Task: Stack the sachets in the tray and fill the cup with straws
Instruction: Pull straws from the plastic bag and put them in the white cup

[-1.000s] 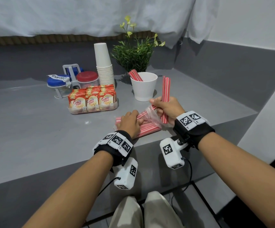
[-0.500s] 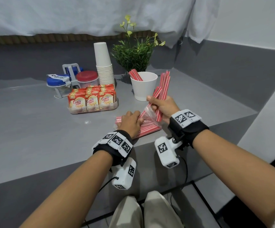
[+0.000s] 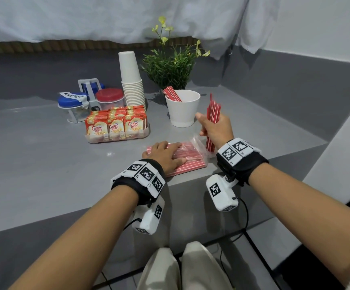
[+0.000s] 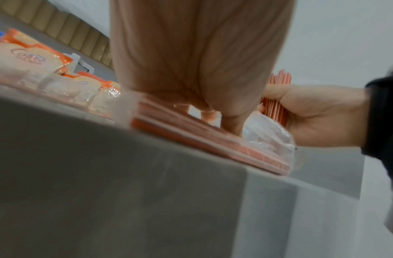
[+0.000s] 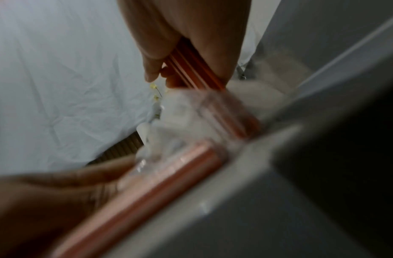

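Observation:
My right hand (image 3: 213,127) grips a bundle of red straws (image 3: 213,110) upright, just right of the white cup (image 3: 182,111), which holds a few red straws (image 3: 171,94). In the right wrist view the gripped straws (image 5: 191,64) run between thumb and fingers. My left hand (image 3: 164,153) lies flat on the clear bag of red straws (image 3: 187,162) near the table's front edge; the left wrist view shows the same bag (image 4: 204,137) under that palm. Coffee-mate sachets (image 3: 115,126) stand packed in a clear tray (image 3: 146,132) left of the cup.
A stack of white paper cups (image 3: 131,80) and a green plant (image 3: 168,68) stand behind the tray and cup. Jars with blue (image 3: 71,103) and red lids (image 3: 109,96) sit in a rack at back left. A grey wall rises at the right.
My right hand has drawn the straw bundle out of the bag, lifted it and carried it toward the cup, turning it upright. The left hand has stayed on the bag.

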Tool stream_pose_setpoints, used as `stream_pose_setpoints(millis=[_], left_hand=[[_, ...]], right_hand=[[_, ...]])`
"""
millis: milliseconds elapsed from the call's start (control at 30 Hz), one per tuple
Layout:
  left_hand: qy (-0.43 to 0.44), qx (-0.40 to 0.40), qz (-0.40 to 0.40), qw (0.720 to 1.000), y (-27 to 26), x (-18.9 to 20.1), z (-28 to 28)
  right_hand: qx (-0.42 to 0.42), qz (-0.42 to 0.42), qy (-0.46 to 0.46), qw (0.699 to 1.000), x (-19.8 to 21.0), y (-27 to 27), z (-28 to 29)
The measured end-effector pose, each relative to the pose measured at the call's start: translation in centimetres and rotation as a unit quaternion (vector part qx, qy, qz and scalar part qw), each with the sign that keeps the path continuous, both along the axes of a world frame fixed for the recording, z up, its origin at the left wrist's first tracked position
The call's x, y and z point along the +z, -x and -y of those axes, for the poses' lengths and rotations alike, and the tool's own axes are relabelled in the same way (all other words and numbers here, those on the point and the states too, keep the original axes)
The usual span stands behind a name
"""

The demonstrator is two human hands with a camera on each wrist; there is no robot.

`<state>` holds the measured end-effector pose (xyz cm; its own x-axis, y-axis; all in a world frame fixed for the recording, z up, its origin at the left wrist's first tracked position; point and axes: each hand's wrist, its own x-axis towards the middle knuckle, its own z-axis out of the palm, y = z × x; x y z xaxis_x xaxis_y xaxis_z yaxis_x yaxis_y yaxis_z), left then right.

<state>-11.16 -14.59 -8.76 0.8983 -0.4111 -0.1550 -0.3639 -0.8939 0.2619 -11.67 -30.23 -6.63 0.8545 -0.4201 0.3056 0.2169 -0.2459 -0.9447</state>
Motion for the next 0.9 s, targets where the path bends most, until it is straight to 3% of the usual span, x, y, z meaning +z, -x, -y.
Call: stream_pose_setpoints(millis=[200,433,667,900], left_hand=[[-0.004,-0.003,-0.020,1.000,0.1,0.6,0.2],[0.002,-0.019,-0.080,0.997,-1.0,3.8,0.7],[0.062,0.008,-0.001,0.998,-4.1,9.8,1.3],[0.139,0.068,0.034,0.987,-9.7,12.1,1.1]], right_hand=[[-0.017,-0.037,-0.028,0.999,-2.1,0.0,-0.3],[-0.003,-0.017,-0.030,0.999,0.2,-1.0,0.4],[0.018,0.035,-0.031,0.999,4.4,-4.1,0.3],[-0.013,0.038,0.060,0.997,8.2,-8.5,0.6]])
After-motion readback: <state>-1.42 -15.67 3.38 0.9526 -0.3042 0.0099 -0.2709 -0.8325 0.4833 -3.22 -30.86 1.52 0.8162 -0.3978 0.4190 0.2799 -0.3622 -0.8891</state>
